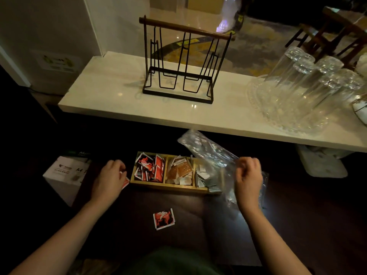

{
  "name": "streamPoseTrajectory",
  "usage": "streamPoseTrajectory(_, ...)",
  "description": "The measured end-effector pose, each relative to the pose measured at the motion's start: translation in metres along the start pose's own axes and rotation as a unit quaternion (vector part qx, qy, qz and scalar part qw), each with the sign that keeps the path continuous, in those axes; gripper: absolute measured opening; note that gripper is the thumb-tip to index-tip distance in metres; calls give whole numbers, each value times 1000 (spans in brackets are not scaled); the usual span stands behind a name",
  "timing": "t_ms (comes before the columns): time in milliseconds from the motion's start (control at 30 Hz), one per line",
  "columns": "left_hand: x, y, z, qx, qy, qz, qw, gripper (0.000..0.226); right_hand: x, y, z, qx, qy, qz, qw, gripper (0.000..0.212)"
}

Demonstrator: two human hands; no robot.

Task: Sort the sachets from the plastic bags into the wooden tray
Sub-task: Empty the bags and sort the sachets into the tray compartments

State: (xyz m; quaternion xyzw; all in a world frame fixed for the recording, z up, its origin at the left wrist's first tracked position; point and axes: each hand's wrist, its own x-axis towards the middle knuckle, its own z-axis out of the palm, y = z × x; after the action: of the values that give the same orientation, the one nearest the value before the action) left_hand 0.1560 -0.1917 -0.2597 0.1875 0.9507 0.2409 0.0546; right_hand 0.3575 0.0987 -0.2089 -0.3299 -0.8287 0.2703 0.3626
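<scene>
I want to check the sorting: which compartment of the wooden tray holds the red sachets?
The left compartment of the wooden tray; the middle holds brown sachets, the right pale ones.

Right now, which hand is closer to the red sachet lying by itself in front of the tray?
The left hand. It sits up and to the left of the lone red sachet. The right hand, holding the plastic bag, is farther off to the right.

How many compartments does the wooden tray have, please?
3. The wooden tray has a left compartment of red sachets, a middle compartment of brown ones, and a right compartment of pale ones, partly hidden under the clear plastic bag.
</scene>
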Motion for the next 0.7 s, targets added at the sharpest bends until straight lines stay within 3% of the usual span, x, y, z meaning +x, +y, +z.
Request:
streamPoseTrajectory(167,2,-26,31,69,-98,-2,993,51,-23,57,-42,-167,33,116,979,28)
streamPoseTrajectory(267,1,-33,47,103,-145,4,984,63,-29,76,-52,-217,10,177,960,32)
streamPoseTrajectory(367,-2,-33,58,177,-164,9,970,65,-39,87,-46,-245,-72,164,953,36)
streamPoseTrajectory(533,-2,-29,58,272,-132,75,950,44,-50,107,-23,-348,-209,127,905,25)
streamPoseTrajectory(600,-1,-29,56,300,-133,84,941,46,-52,111,-15,-381,-249,102,885,15)
streamPoseTrajectory(700,-2,-30,54,314,-138,85,935,54,-51,111,-9,-414,-282,80,862,25)
